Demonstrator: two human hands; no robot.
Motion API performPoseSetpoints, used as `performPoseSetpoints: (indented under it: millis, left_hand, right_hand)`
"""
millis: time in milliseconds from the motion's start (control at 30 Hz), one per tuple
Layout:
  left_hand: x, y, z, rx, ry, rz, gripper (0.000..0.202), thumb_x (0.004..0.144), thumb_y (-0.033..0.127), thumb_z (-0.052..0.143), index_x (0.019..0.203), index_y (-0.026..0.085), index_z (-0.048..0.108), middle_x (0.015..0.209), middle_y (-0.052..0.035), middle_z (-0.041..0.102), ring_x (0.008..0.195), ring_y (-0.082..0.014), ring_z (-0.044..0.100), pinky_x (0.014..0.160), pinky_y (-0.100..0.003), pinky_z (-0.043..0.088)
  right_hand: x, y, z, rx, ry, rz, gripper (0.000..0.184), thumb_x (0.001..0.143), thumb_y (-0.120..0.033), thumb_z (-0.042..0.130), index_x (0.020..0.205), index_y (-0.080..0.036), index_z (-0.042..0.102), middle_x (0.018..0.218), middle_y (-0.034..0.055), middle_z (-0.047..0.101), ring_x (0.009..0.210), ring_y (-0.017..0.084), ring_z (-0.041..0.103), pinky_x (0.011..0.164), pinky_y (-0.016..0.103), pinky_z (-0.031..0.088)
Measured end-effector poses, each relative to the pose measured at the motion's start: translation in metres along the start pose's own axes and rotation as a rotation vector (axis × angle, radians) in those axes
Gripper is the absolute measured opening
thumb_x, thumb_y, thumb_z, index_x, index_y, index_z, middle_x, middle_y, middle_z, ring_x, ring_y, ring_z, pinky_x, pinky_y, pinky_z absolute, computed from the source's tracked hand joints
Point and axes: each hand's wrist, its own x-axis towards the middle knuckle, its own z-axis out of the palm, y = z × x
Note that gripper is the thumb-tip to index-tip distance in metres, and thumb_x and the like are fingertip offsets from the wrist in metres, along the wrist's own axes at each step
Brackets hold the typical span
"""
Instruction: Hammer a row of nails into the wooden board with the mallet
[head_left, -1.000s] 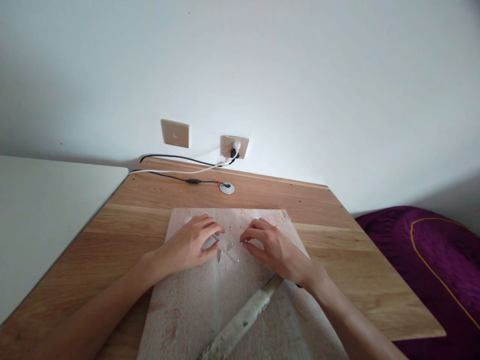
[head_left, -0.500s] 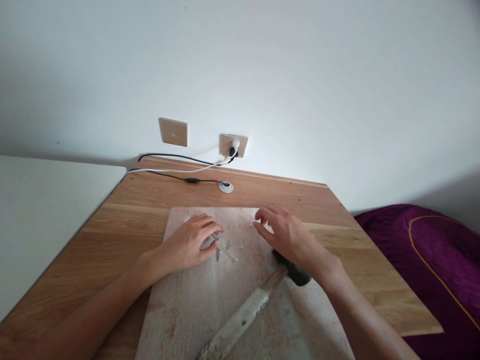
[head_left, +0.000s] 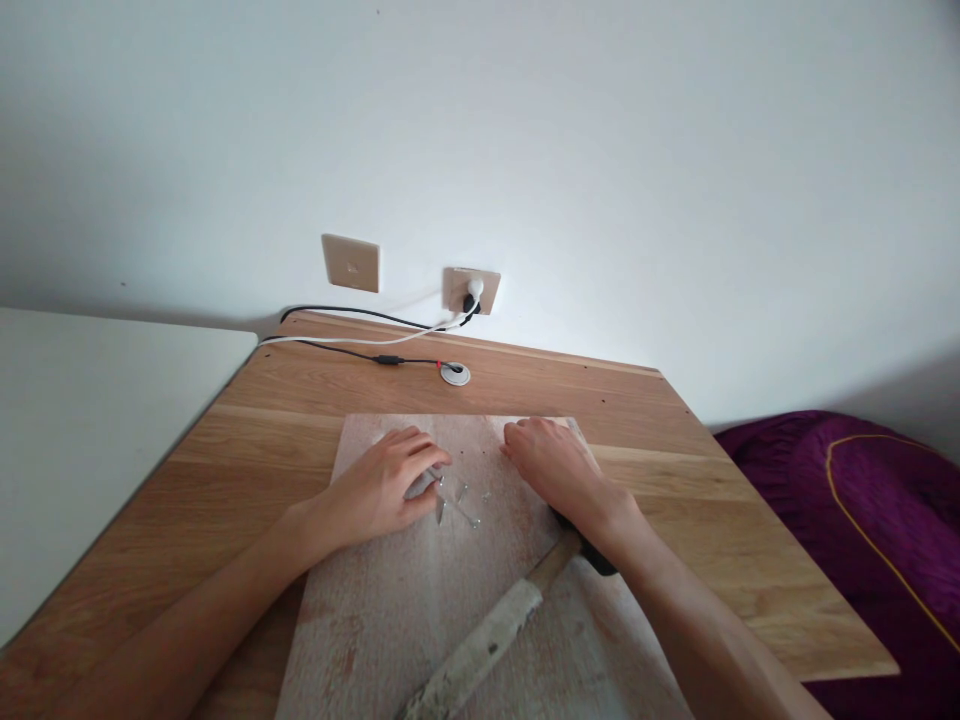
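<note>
A pale, whitewashed wooden board [head_left: 375,620] lies under both hands. My left hand [head_left: 390,485] rests on its upper left, fingers curved and thumb apart, beside several loose metal nails [head_left: 459,505]; some may lie partly under the fingers. On the board's upper right, my right hand [head_left: 551,465] is closed with the fingers curled down; what they hold, if anything, is hidden. A hammer [head_left: 480,645] with a whitish, worn handle lies diagonally on the board, its dark head partly covered by my right wrist.
The board sits on a wooden table [head_left: 750,560] against a white wall. Black and white cables [head_left: 352,342] run across the back to a wall socket [head_left: 484,292] and a round cable grommet [head_left: 455,374]. A white surface [head_left: 112,420] adjoins at left; purple fabric [head_left: 885,510] lies at right.
My right hand has moved slightly left and down onto the board, its fingers going from parted to closed. My left hand stays beside the nails. The view has shifted a little.
</note>
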Motion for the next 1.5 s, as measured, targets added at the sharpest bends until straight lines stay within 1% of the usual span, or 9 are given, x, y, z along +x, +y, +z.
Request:
performPoseSetpoints:
  millis: [300,533,833,967,1033,1167,1267,1367,1500]
  left_hand:
    - [0.001,0.000,0.000,0.012,0.001,0.002,0.018,0.093,0.012,0.063,0.109,0.019,0.068,0.102,-0.0069,0.073,0.097,-0.0244,0.066,0.087,-0.038,0.052]
    - [0.000,0.002,-0.001,0.013,-0.002,-0.008,0.020,0.094,0.014,0.064,0.112,0.020,0.068,0.106,-0.0079,0.073,0.099,-0.0251,0.066,0.088,-0.038,0.053]
    - [-0.001,0.000,0.001,0.004,0.009,-0.009,0.018,0.094,0.014,0.065,0.111,0.020,0.065,0.101,-0.0059,0.072,0.095,-0.0236,0.066,0.085,-0.038,0.052]
    - [0.000,0.000,0.001,0.006,0.013,-0.003,0.021,0.094,0.013,0.067,0.114,0.020,0.064,0.101,-0.0059,0.071,0.095,-0.0238,0.066,0.085,-0.037,0.052]
    - [0.000,-0.001,0.001,0.000,0.018,-0.001,0.022,0.094,0.013,0.067,0.114,0.020,0.063,0.102,-0.0059,0.071,0.096,-0.0240,0.066,0.086,-0.038,0.052]
    - [-0.001,0.000,0.000,-0.016,0.018,0.004,0.021,0.094,0.012,0.066,0.113,0.020,0.063,0.099,-0.0049,0.070,0.095,-0.0235,0.065,0.087,-0.038,0.051]
    - [0.000,0.001,-0.001,-0.023,0.013,0.011,0.021,0.094,0.011,0.065,0.113,0.020,0.064,0.099,-0.0047,0.070,0.095,-0.0235,0.065,0.086,-0.038,0.050]
    - [0.000,0.001,-0.001,-0.032,0.023,0.018,0.020,0.095,0.011,0.064,0.113,0.020,0.064,0.098,-0.0042,0.070,0.094,-0.0233,0.064,0.086,-0.037,0.049]
    - [0.000,0.000,0.000,-0.037,0.028,0.015,0.020,0.094,0.011,0.064,0.113,0.020,0.064,0.098,-0.0041,0.070,0.094,-0.0232,0.065,0.085,-0.036,0.049]
  right_hand:
    - [-0.012,-0.001,-0.011,0.153,0.054,0.006,0.022,0.103,-0.007,0.053,0.103,-0.014,0.074,0.099,0.0126,0.081,0.092,0.028,0.078,0.078,0.033,0.052]
    - [-0.032,0.008,-0.007,0.413,0.066,-0.082,0.024,0.105,-0.007,0.054,0.113,-0.018,0.074,0.114,0.0073,0.081,0.110,0.021,0.073,0.099,0.030,0.050]
    - [-0.060,0.005,-0.010,0.732,-0.026,-0.217,0.013,0.105,-0.017,0.062,0.102,-0.021,0.074,0.100,0.0023,0.081,0.092,0.019,0.074,0.084,0.028,0.051]
    - [-0.060,-0.003,-0.009,0.708,-0.099,-0.164,0.014,0.098,-0.010,0.068,0.104,-0.020,0.074,0.103,0.0042,0.082,0.095,0.020,0.075,0.085,0.029,0.052]
    - [-0.061,-0.002,-0.006,0.705,-0.093,-0.149,0.010,0.098,-0.014,0.070,0.106,-0.020,0.072,0.104,0.0043,0.082,0.096,0.020,0.076,0.085,0.029,0.053]
    - [-0.059,0.018,0.000,0.635,0.034,-0.083,0.011,0.107,-0.027,0.062,0.114,-0.023,0.069,0.099,0.0016,0.081,0.091,0.019,0.076,0.082,0.028,0.054]
    - [-0.052,0.038,0.003,0.475,0.106,0.023,0.014,0.108,-0.025,0.058,0.116,-0.022,0.070,0.099,0.0022,0.081,0.091,0.018,0.077,0.082,0.027,0.054]
    - [-0.040,0.048,0.003,0.360,0.112,0.107,0.019,0.109,-0.026,0.057,0.103,-0.018,0.072,0.098,0.0079,0.081,0.090,0.022,0.077,0.080,0.030,0.052]
    - [-0.027,0.038,0.003,0.208,0.053,0.147,0.042,0.112,-0.040,0.055,0.083,-0.016,0.073,0.090,0.0140,0.081,0.088,0.029,0.078,0.072,0.033,0.050]
